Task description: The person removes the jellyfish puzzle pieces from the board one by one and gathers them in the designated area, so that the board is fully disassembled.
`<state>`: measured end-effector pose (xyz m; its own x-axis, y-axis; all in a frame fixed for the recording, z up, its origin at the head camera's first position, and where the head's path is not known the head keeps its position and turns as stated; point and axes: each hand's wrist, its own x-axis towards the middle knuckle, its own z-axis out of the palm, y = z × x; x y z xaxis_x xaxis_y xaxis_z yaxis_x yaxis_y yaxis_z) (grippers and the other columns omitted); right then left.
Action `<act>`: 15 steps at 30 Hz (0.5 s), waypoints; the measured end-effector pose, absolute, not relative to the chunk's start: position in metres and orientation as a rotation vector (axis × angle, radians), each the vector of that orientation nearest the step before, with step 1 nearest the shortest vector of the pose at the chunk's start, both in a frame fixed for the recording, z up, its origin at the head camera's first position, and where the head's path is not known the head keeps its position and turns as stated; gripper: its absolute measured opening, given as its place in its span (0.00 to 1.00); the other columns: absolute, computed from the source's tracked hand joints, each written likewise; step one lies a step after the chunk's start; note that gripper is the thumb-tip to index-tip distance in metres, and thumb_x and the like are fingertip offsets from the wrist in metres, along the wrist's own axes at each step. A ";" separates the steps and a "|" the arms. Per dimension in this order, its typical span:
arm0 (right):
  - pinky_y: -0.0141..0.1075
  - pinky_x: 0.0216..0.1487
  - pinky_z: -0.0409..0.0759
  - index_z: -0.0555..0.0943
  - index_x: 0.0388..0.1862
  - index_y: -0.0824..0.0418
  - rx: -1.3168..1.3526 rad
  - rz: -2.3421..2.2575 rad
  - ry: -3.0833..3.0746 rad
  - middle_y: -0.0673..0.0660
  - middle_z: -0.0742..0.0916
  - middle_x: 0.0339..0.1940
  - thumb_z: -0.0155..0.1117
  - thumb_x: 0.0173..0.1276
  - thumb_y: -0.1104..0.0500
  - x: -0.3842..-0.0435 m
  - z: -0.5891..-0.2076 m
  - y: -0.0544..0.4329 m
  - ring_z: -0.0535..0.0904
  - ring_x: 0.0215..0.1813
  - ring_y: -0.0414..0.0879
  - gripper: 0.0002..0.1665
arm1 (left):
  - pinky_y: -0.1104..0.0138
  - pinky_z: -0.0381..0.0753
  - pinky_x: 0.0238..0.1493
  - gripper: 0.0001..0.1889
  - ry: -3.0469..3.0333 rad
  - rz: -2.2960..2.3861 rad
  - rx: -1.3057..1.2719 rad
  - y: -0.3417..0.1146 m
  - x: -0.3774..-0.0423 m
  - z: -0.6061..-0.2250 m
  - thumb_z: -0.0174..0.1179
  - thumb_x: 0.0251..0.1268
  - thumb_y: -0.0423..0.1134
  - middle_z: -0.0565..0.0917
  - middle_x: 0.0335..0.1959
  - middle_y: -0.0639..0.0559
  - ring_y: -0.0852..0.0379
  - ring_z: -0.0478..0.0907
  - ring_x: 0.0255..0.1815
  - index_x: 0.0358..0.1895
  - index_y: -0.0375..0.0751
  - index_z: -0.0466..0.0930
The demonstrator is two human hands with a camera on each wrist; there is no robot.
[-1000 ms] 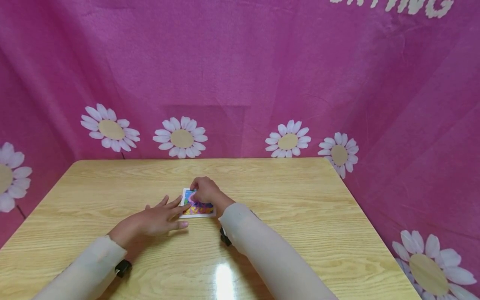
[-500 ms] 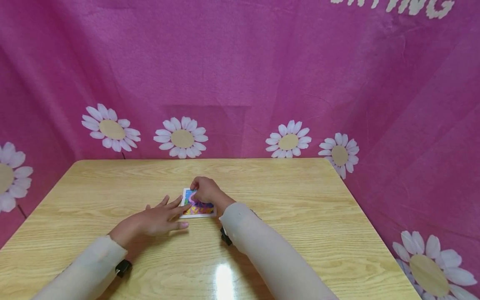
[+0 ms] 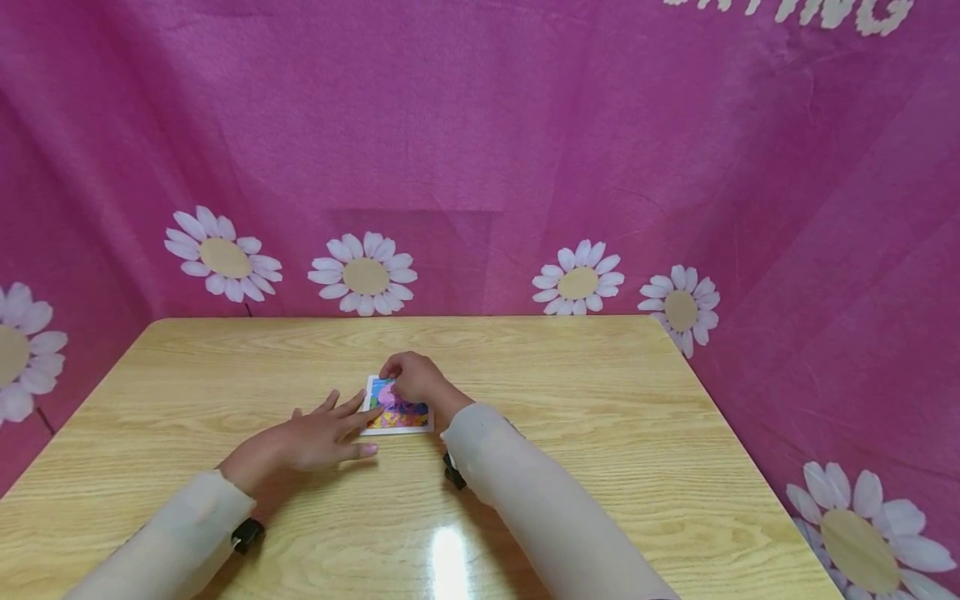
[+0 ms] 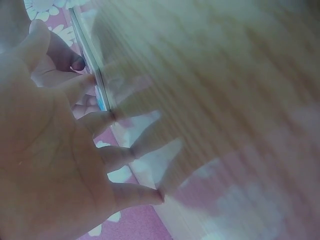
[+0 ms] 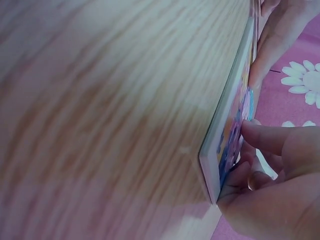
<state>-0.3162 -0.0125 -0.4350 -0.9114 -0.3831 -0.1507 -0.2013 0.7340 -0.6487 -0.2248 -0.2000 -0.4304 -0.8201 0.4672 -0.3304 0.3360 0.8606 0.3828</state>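
A small flat picture board (image 3: 406,421) with a white border and a bright pink, blue and yellow print lies on the table. My left hand (image 3: 318,437) is spread out at its left side, one finger reaching over the picture. In the left wrist view the fingers (image 4: 132,195) are straight, their tips at the tabletop and the board's edge. My right hand (image 3: 416,379) bends over the board's far part. The right wrist view shows its thumb (image 5: 262,137) on the print and curled fingers at the board's corner. The palm hides part of the picture.
The wooden table (image 3: 600,433) has a glossy top with a bright light reflection near the front. Behind and beside it hangs a pink cloth (image 3: 465,150) printed with white daisies. Both sleeves carry a small black device (image 3: 247,535) near the wrist.
The right hand has shifted very slightly at the thumb, so a bit more of the pink print shows. The left hand and the board stay in place.
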 end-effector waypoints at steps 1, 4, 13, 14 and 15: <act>0.35 0.55 0.78 0.87 0.47 0.56 -0.457 -0.955 2.662 0.51 0.86 0.46 0.63 0.71 0.71 -0.316 -0.434 -0.012 0.77 0.46 0.42 0.14 | 0.16 0.38 0.62 0.41 2.616 0.433 0.592 -0.200 -0.225 -0.430 0.48 0.74 0.70 0.46 0.86 0.43 0.25 0.36 0.82 0.83 0.57 0.56; 0.36 0.55 0.78 0.87 0.46 0.55 -0.462 -0.959 2.672 0.50 0.85 0.44 0.64 0.70 0.71 -0.316 -0.436 -0.012 0.77 0.46 0.42 0.14 | 0.16 0.37 0.62 0.41 2.613 0.437 0.590 -0.200 -0.225 -0.430 0.48 0.74 0.70 0.46 0.86 0.43 0.25 0.35 0.82 0.83 0.57 0.55; 0.39 0.58 0.78 0.87 0.48 0.55 -0.401 -1.106 2.582 0.52 0.86 0.50 0.63 0.72 0.69 -0.321 -0.441 -0.011 0.78 0.50 0.44 0.12 | 0.16 0.36 0.62 0.41 2.607 0.446 0.579 -0.199 -0.224 -0.429 0.49 0.74 0.70 0.45 0.86 0.43 0.25 0.34 0.82 0.83 0.56 0.55; 0.40 0.58 0.78 0.87 0.48 0.56 -0.397 -1.128 2.573 0.52 0.86 0.50 0.63 0.72 0.68 -0.321 -0.441 -0.011 0.78 0.50 0.44 0.12 | 0.16 0.36 0.62 0.41 2.605 0.446 0.576 -0.199 -0.224 -0.428 0.49 0.74 0.70 0.45 0.86 0.43 0.25 0.34 0.82 0.83 0.56 0.55; 0.40 0.58 0.78 0.87 0.48 0.56 -0.395 -1.143 2.569 0.53 0.86 0.50 0.63 0.72 0.68 -0.321 -0.440 -0.010 0.78 0.50 0.44 0.11 | 0.16 0.36 0.62 0.41 2.606 0.444 0.576 -0.199 -0.224 -0.428 0.49 0.74 0.70 0.45 0.86 0.43 0.25 0.34 0.82 0.83 0.56 0.55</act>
<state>-0.3209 -0.0103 -0.4405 -0.9170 -0.3657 -0.1594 -0.1264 0.6454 -0.7533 -0.2242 -0.1989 -0.4284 -0.8199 0.4604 -0.3403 0.3218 0.8622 0.3911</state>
